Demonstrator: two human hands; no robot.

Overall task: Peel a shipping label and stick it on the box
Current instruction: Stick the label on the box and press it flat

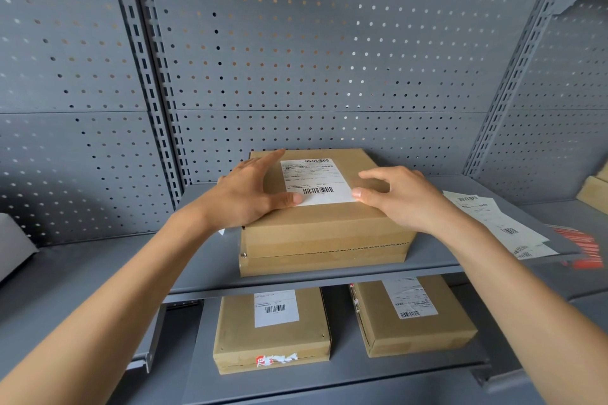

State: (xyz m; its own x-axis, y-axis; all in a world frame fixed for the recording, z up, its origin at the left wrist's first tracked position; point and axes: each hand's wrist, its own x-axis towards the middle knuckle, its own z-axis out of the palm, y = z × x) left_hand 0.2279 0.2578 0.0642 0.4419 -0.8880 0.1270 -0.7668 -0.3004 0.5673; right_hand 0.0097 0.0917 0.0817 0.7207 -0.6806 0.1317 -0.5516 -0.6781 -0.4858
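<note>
With the shipping label [316, 181] lying flat atop the cardboard box [325, 230] on the upper shelf [204, 273], your thumbs pin its near corners. Left hand [245, 196] flat and spread; right hand [399, 197] loosely arched, gripping nothing, likely smoothing it down.

Three brown rectangular cardboard boxes are sitting on the grey metal shelving: one box [325, 233] on the upper shelf [210, 260] and two on the lower shelf [345, 371], a left one [271, 342] and a right one [418, 329]. Three white printed shipping labels are showing on those boxes, one each [316, 181] [275, 307] [413, 297], while a loose strip of white barcode labels [493, 223] is lying at the right, its count unclear. Two bare hands, the left hand [250, 196] and the right hand [404, 196], are resting on the upper box.
</note>
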